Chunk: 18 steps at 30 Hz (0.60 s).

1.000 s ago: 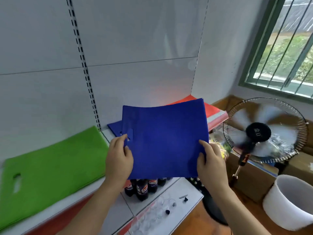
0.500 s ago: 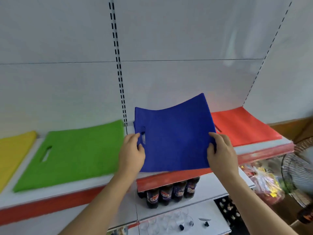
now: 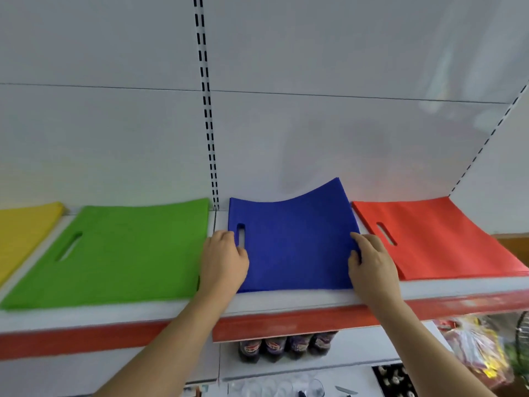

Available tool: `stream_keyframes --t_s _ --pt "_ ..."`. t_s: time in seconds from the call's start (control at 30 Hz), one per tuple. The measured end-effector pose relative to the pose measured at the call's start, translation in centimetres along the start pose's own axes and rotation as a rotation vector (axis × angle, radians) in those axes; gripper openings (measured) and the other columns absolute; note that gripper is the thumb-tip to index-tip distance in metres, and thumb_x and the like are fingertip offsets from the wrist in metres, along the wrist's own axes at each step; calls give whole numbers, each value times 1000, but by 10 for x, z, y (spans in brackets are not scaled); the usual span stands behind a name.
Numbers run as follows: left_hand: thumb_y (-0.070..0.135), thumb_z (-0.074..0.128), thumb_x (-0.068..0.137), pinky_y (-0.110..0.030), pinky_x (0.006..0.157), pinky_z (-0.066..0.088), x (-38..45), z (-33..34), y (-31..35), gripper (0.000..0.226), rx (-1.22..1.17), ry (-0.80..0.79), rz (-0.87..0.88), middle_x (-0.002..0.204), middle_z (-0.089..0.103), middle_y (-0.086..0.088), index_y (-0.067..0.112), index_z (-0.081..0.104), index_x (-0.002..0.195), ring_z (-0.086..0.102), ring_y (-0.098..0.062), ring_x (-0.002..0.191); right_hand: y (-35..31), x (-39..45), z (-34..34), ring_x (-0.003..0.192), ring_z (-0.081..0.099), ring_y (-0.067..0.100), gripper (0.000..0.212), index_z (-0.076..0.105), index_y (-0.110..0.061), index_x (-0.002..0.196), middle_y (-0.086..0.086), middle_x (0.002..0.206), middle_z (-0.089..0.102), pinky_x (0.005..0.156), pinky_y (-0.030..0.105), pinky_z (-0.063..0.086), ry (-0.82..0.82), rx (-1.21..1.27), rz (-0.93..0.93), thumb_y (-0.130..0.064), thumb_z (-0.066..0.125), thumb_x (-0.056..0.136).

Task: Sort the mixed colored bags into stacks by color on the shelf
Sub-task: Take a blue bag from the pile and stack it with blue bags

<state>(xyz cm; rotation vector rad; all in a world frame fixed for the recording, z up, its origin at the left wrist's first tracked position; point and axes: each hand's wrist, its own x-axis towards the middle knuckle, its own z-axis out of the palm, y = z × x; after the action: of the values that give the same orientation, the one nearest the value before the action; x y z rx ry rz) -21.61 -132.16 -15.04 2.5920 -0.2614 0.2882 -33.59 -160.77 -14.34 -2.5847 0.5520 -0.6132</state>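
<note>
A blue bag (image 3: pixel 294 242) lies on the white shelf (image 3: pixel 286 300) between a green bag (image 3: pixel 123 250) and a red stack (image 3: pixel 435 242). Its far right corner still curls up off the shelf. My left hand (image 3: pixel 224 260) grips the blue bag's left edge beside its handle slot, thumb on top. My right hand (image 3: pixel 372 265) pinches the bag's right edge, thumb on the fabric. A yellow bag (image 3: pixel 25 230) shows at the far left edge.
The shelf has a red front strip (image 3: pixel 286 325) and a slotted upright (image 3: pixel 207 110) on the white back wall. Below stand dark soda bottles (image 3: pixel 283 345). A clear packet of snacks (image 3: pixel 475 348) hangs at the lower right.
Both hands have carried the blue bag forward and down onto the shelf between the green and red bags. The view has swung left, away from the fan.
</note>
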Motion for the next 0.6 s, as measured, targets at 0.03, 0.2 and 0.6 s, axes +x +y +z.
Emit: stream_keyframes --t_s 0.03,0.2,0.6 --pt "20 61 97 -45 99 50 -1 1 1 32 33 -7 -6 124 66 -13 1 67 123 62 -32 112 3 3 2 118 61 31 46 58 -8 147 4 139 57 97 48 54 -18 -4 -4 -9 56 101" --pt "37 56 100 -43 101 49 -9 0 14 44 168 -20 -34 125 69 -10 7 66 129 62 -32 112 10 15 3 129 55 31 52 53 -7 150 7 143 56 106 48 49 -125 -115 -10 -23 55 101" --pt "36 50 102 -41 95 48 -17 -5 34 37 383 17 -88 120 66 -7 11 66 123 58 -29 108 30 28 8 143 40 33 43 64 -11 125 12 153 48 114 47 42 -276 -284 -118 -41 41 105"
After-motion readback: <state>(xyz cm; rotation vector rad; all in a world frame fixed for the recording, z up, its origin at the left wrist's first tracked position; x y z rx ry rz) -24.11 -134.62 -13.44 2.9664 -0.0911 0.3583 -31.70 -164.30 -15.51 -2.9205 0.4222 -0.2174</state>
